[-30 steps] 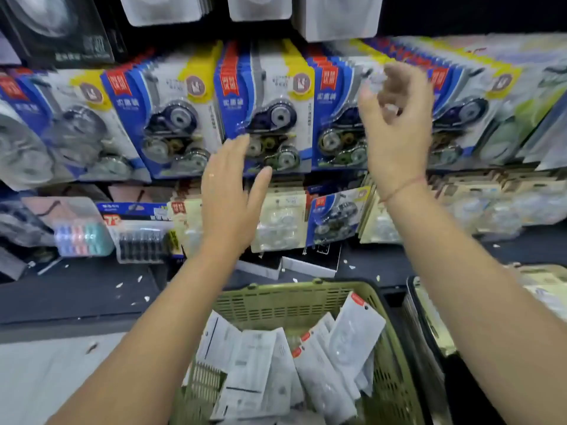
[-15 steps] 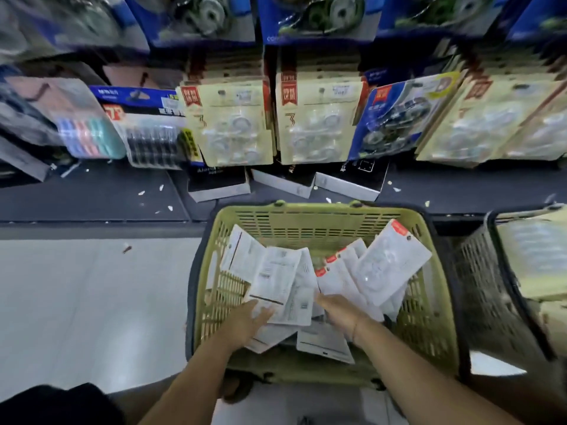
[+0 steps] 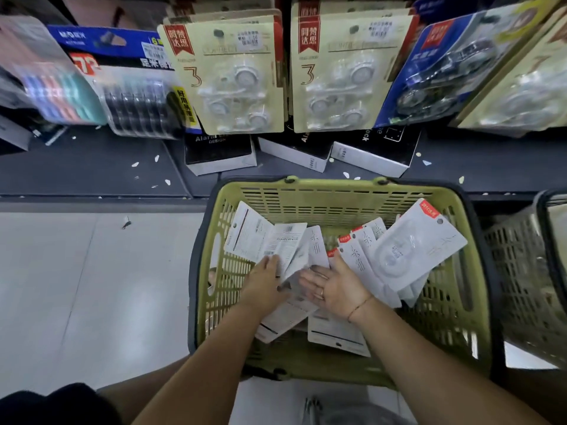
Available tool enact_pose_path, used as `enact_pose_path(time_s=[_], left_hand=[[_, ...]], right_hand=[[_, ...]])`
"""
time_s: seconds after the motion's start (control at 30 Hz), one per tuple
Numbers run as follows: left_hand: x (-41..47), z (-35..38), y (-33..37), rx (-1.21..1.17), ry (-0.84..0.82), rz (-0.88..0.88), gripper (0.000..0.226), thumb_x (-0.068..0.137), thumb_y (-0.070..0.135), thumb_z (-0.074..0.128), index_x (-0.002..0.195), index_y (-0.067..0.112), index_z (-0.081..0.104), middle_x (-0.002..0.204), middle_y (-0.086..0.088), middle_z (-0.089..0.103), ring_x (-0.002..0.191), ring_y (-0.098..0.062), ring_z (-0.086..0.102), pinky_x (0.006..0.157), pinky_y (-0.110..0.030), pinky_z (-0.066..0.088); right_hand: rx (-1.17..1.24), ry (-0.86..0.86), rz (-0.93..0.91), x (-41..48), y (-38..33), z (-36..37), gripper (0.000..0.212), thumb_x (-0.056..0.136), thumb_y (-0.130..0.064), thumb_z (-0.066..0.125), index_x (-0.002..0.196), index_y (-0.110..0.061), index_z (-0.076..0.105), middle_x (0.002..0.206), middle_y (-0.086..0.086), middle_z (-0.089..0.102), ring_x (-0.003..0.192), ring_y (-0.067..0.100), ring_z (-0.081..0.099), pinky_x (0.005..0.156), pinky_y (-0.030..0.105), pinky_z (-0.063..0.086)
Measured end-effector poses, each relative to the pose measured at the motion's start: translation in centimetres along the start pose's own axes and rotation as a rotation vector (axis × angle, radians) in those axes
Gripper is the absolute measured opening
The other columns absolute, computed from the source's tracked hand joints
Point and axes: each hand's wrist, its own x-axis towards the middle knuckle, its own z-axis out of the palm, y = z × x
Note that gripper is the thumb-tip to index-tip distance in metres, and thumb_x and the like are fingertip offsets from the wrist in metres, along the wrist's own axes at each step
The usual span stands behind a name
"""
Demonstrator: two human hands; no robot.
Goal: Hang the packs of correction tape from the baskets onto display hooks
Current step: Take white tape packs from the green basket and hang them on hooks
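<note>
Lower centre of the frame: both hands reach into the green basket (image 3: pixel 337 187), where the white packs of correction tape (image 3: pixel 411 253) lie in a loose heap. We see the right hand (image 3: pixel 336 288) palm up, fingers straight and apart, holding nothing. The left hand (image 3: pixel 264 282) lies palm down on the packs, and we cannot tell whether its fingers pinch one. Beige cards (image 3: pixel 233 75) hang along the top; their hooks are hidden. We judge the work partway: many packs remain, and a second basket (image 3: pixel 521 271) waits at right.
</note>
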Motion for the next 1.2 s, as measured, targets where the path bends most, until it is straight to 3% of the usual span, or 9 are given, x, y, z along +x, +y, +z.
enact_pose_path(time_s=[0.17,0.3,0.4,0.47,0.57,0.67,0.87,1.03,1.2], left_hand=[[0.2,-1.3,-0.3,-0.038,0.131,0.054,0.040,0.099,0.036,0.054,0.134,0.017,0.056,0.119,-0.007,0.068,0.103,-0.023,0.065,0.084,-0.031,0.050],[-0.8,-2.5,-0.1,-0.108,0.268,0.050,0.025,0.100,0.029,0.054,0.104,0.007,0.067,0.082,-0.007,0.067,0.073,-0.022,0.063,0.063,-0.030,0.045],[-1.2,-3.2,0.2,-0.200,0.357,0.039,0.020,0.095,0.027,0.061,0.097,0.009,0.069,0.070,0.000,0.061,0.063,-0.017,0.055,0.055,-0.026,0.037],[-1.4,-4.0,0.5,-0.267,0.360,0.050,0.017,0.090,0.027,0.067,0.092,0.010,0.070,0.066,0.001,0.063,0.059,-0.017,0.056,0.051,-0.026,0.040],[-1.8,-6.0,1.0,-0.374,0.249,0.136,0.015,0.084,0.021,0.075,0.092,0.009,0.075,0.071,-0.004,0.070,0.053,-0.008,0.056,0.049,-0.025,0.043],[-2.5,-9.4,2.3,-0.429,0.071,0.198,0.017,0.079,0.022,0.082,0.091,0.011,0.077,0.073,-0.001,0.071,0.056,-0.004,0.056,0.052,-0.022,0.041],[-3.4,-13.2,5.0,-0.534,0.038,0.162,0.031,0.070,0.035,0.088,0.094,0.022,0.074,0.080,0.007,0.064,0.072,-0.010,0.058,0.066,-0.024,0.045],[-4.4,-14.2,6.1,-0.534,-0.167,0.149,0.036,0.069,0.033,0.089,0.100,0.022,0.073,0.101,-0.004,0.073,0.090,-0.020,0.071,0.085,-0.034,0.058],[-5.6,-15.1,3.7,-1.061,-0.240,0.120,0.050,0.080,0.055,0.056,0.107,0.016,0.070,0.091,-0.002,0.073,0.078,-0.015,0.067,0.065,-0.024,0.055]], right_hand=[[-0.023,-0.065,-0.059,-0.1,-1.2,-0.1,0.077,0.093,-0.070,0.023,0.142,-0.013,0.042,0.127,0.008,0.065,0.120,0.023,0.055,0.092,0.040,0.046],[-0.073,-0.083,-0.124,-0.4,-1.9,-0.1,0.065,0.095,-0.064,0.033,0.135,-0.016,0.046,0.128,0.009,0.065,0.121,0.023,0.056,0.103,0.042,0.041],[-0.454,-0.002,-0.336,-1.1,-2.3,1.1,0.045,0.097,-0.038,0.052,0.136,-0.017,0.045,0.138,0.008,0.055,0.127,0.021,0.050,0.100,0.035,0.042],[-0.798,0.026,-0.550,-1.6,-3.3,1.9,0.063,0.088,-0.027,0.069,0.142,-0.021,0.039,0.146,0.001,0.042,0.133,0.015,0.040,0.103,0.030,0.037],[-1.206,-0.009,-0.716,-2.9,-5.8,3.5,0.087,0.075,-0.033,0.082,0.147,-0.028,0.033,0.151,-0.003,0.034,0.138,0.014,0.029,0.114,0.036,0.028],[-1.559,-0.057,-0.643,-4.5,-8.6,4.9,0.066,0.071,-0.039,0.084,0.129,-0.023,0.057,0.132,0.004,0.056,0.126,0.023,0.046,0.108,0.040,0.038],[-1.171,-0.202,-0.519,-7.7,-10.0,4.1,0.037,0.069,-0.029,0.085,0.102,-0.017,0.072,0.105,0.004,0.074,0.101,0.024,0.069,0.095,0.041,0.053],[-0.964,-0.205,-0.489,-8.8,-7.6,2.4,0.055,0.063,-0.038,0.084,0.111,-0.015,0.070,0.109,0.005,0.073,0.105,0.026,0.068,0.095,0.039,0.053],[-0.510,-0.208,-0.462,-8.6,-5.3,0.4,0.086,0.041,-0.046,0.095,0.115,-0.012,0.066,0.112,0.013,0.071,0.101,0.030,0.068,0.082,0.042,0.058]])
